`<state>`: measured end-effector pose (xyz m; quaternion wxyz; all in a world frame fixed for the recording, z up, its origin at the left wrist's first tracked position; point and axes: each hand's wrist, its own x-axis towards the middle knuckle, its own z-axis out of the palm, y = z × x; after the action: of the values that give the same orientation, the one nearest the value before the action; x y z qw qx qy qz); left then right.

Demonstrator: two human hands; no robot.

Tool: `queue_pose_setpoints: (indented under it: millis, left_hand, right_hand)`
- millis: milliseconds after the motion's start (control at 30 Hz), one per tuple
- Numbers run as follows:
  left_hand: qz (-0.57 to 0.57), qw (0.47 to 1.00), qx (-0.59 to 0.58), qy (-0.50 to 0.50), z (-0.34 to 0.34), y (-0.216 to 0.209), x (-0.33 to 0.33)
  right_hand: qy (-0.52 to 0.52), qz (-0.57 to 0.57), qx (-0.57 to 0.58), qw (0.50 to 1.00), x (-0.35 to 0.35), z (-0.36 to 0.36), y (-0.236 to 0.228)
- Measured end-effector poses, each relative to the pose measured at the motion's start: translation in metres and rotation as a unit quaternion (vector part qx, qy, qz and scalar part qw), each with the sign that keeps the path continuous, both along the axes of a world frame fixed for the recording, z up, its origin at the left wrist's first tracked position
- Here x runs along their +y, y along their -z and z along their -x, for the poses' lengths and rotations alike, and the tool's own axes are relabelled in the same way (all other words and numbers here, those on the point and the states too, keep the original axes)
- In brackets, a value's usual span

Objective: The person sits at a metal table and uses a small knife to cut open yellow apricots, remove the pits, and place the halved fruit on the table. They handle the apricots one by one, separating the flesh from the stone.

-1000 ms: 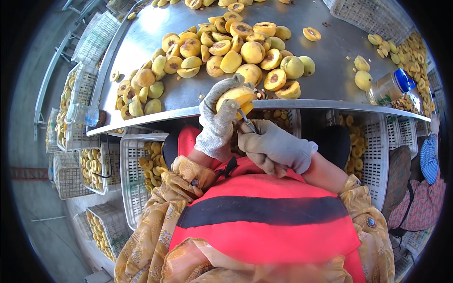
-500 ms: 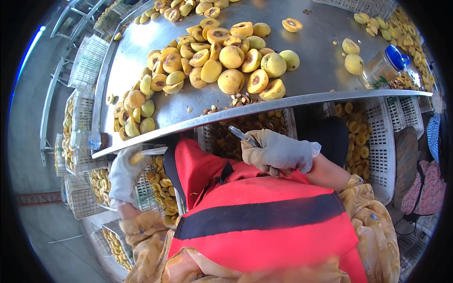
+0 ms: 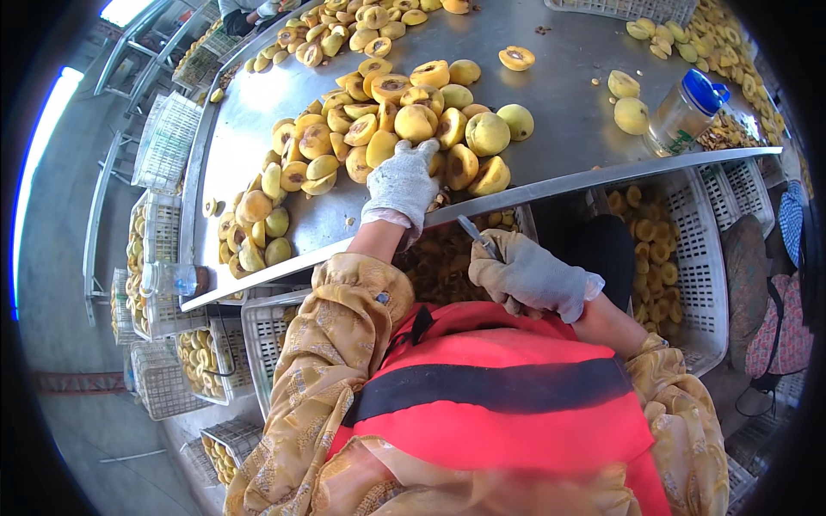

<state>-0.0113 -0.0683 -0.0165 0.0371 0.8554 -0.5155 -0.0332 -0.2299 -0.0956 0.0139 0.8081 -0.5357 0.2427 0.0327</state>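
Note:
My left hand (image 3: 401,182), in a pale work glove, reaches over the table's front edge. Its fingers curl over a yellow peach (image 3: 438,163) at the front of the pile, mostly hidden beneath the glove. Whole and halved peaches (image 3: 361,129) are heaped around it, some with dark pit hollows. Closer to my body, below the table edge, my gloved right hand (image 3: 538,277) is closed around a slim metal tool (image 3: 476,234) whose end points up and left. Under that tool stands a crate with dark fruit pieces (image 3: 443,262).
The metal table (image 3: 568,112) has a raised front rim. A jar with a blue lid (image 3: 688,112) stands at its right. Plastic crates (image 3: 701,258) of peach halves flank my legs. A clear container (image 3: 172,279) is by the left corner. Another person's hand (image 3: 268,9) shows far left.
My left hand has swung from beside the table's left corner up onto the peach pile. My right hand keeps the tool and sits slightly farther right in view. The view has shifted a little.

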Motion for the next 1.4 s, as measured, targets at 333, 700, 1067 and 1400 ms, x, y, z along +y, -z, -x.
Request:
queue_pose_setpoints:
  millis: [333,700,1067,1400]
  left_hand:
    - [0.351,0.447,0.820,0.064,-0.004,-0.022,0.091]
    - [0.490,0.511,0.706,-0.025,0.051,-0.029,0.090]
    - [0.580,0.650,0.490,0.042,0.062,-0.003,0.093]
    - [0.367,0.728,0.576,-0.060,0.032,-0.044,0.096]
  right_hand:
    - [0.011,0.002,-0.038,0.999,-0.004,-0.024,-0.007]
    - [0.013,0.328,-0.090,0.940,0.015,-0.047,0.003]
    - [0.005,0.144,-0.049,0.988,0.034,-0.052,-0.018]
    - [-0.157,0.106,0.038,0.981,0.025,-0.048,-0.031]
